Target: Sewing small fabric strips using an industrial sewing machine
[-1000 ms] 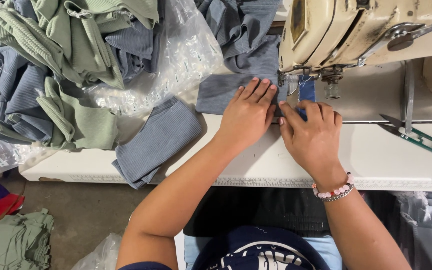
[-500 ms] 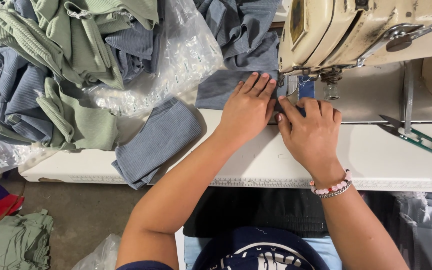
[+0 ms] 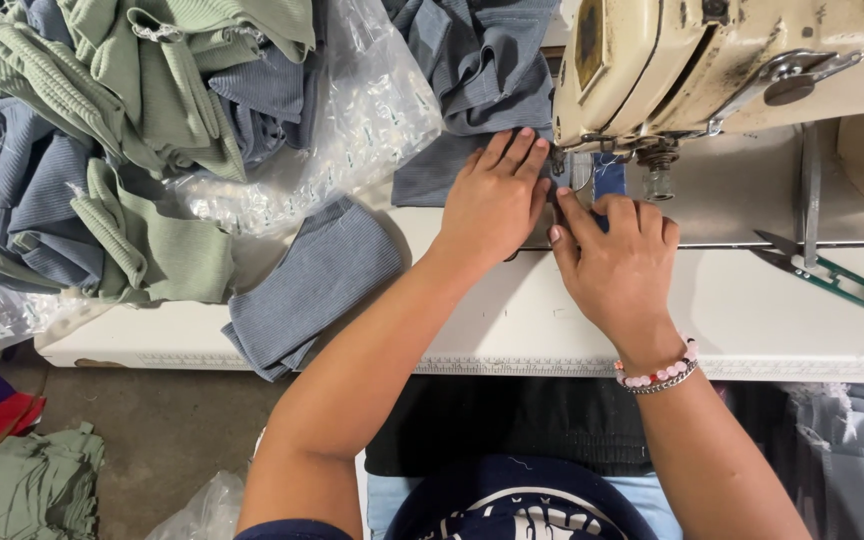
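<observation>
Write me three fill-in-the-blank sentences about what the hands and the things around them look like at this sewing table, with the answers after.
1. Both hands press a blue-grey piece of cloth flat under the head of a cream-coloured ____ machine.
2. The beaded bracelet sits on the wrist of the ____ hand.
3. The thread snips lying on the white table, off to the side of the right hand and away from the left hand, have a ____ handle.

Missing words: sewing; right; green

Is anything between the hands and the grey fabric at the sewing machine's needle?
Nothing visible. The left hand lies flat on the grey fabric; the right hand presses beside it, under the machine head.
</observation>
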